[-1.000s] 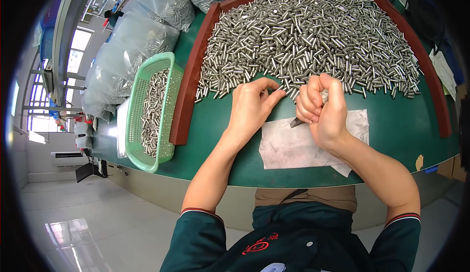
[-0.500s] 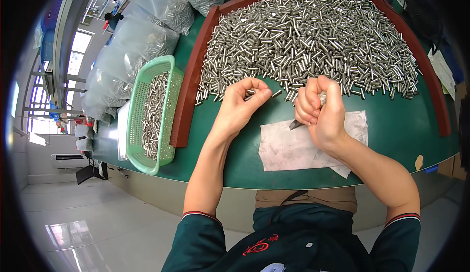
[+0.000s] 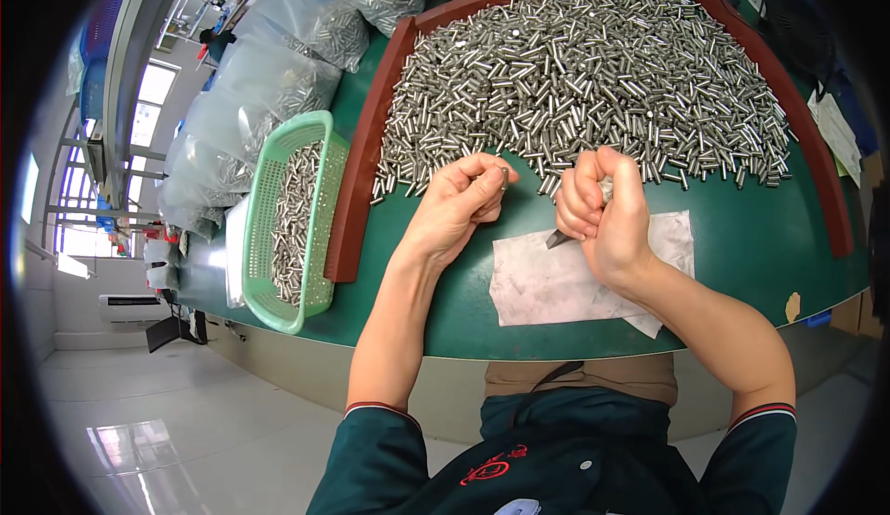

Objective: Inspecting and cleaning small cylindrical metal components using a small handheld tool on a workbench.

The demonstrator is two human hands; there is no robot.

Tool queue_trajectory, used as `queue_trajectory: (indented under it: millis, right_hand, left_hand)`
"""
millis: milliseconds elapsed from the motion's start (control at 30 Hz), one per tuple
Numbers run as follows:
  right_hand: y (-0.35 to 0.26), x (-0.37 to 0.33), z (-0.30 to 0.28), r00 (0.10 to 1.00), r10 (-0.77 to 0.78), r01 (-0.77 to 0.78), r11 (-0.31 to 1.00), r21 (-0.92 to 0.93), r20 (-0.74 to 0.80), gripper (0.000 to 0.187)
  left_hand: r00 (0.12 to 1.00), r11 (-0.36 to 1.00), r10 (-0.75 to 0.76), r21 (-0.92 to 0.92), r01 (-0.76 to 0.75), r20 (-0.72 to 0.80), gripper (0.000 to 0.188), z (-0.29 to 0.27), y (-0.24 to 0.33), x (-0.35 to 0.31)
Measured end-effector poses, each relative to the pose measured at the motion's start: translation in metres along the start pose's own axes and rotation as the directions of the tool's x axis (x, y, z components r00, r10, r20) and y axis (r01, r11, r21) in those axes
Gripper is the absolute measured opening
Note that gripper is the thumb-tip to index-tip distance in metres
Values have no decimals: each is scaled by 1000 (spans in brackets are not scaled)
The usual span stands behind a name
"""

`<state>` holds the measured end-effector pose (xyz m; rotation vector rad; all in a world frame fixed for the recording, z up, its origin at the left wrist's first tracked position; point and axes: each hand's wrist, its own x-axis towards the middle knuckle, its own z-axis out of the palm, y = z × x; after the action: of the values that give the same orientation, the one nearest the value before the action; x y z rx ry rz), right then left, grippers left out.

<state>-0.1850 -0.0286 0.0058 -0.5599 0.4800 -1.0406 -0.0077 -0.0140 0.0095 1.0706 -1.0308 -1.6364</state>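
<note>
My left hand (image 3: pixel 456 207) is closed in a pinch at the near edge of a pile of short silver metal pins (image 3: pixel 575 79). The end of one metal pin (image 3: pixel 505 177) shows at its thumb and fingertip; the rest is hidden by the fingers. My right hand (image 3: pixel 612 228) is wrapped round a tool with a dark pointed tip (image 3: pixel 557 239), which sticks out below the fist on its left side. A pale, wrapped-looking end of this tool shows at the top of the fist. Beneath the right hand lies a smudged whitish cloth (image 3: pixel 538 288).
Dark red rails (image 3: pixel 369 144) border the pile on the green table (image 3: pixel 454 316). To the left stands a pale green perforated basket (image 3: pixel 260 200) with more pins inside. Clear plastic bags of pins (image 3: pixel 301 75) line the far left. A dark fan-like object (image 3: pixel 799 28) stands at the far right.
The left fingers have curled in, and the pin that stuck out to the right now shows only its end. The right hand has barely moved.
</note>
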Motion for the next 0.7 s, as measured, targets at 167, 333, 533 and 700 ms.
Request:
queue_trajectory:
  millis: [167,333,533,700]
  right_hand:
    - [-2,0,-2,999,-17,17,1000,-1,-36,32]
    - [0,-3,3,999,-47,46,998,-52,-12,36]
    - [0,-5,4,991,-129,130,991,-34,21,37]
    - [4,-8,4,992,-124,124,991,-51,3,38]
  left_hand:
    - [999,778,-15,627,37,-41,12,25,8,-11]
    - [996,492,91,870,-26,-22,17,43,-3,-28]
    - [993,477,89,878,27,-78,16,40,-5,-32]
    - [993,492,100,871,11,-69,15,39,-8,-33]
